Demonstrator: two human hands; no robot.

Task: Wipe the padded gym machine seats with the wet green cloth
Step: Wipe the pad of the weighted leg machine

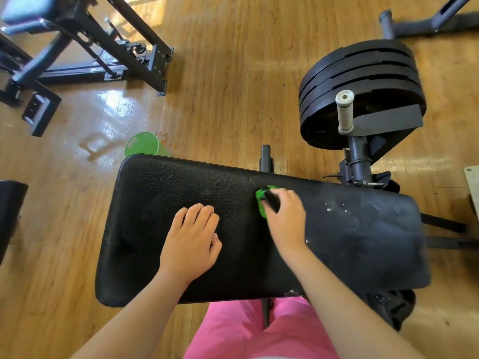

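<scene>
Right hand (pixel 286 216): fingers curled round the green cloth (pixel 261 203), holding it bunched against the padded seat (pixel 363 242). The cloth sits on the upper middle of the black pad, near its far edge. A dark strip shows among the green folds at the fingertips; motion blur prevents telling what it is.

Left hand (pixel 193 237): palm down on the pad, left of the cloth and apart from it. Fingers are extended and close together, thumb drawn in at the side. It holds nothing.

Pad surface: pale specks and a dull grey haze on the right part; the left part appears darker.

Surroundings:
- Green bucket (pixel 142 145) on the wooden floor (pixel 233 86), just beyond the pad's far left corner and partly hidden by it.
- Stack of black weight plates (pixel 363 73) beyond the pad at right, with a white-wrapped handle (pixel 344 111) standing in front of it.
- Second machine frame (pixel 103 47) at upper left.
- Pink trousers (pixel 233 332) at the near edge, below the pad.
</scene>
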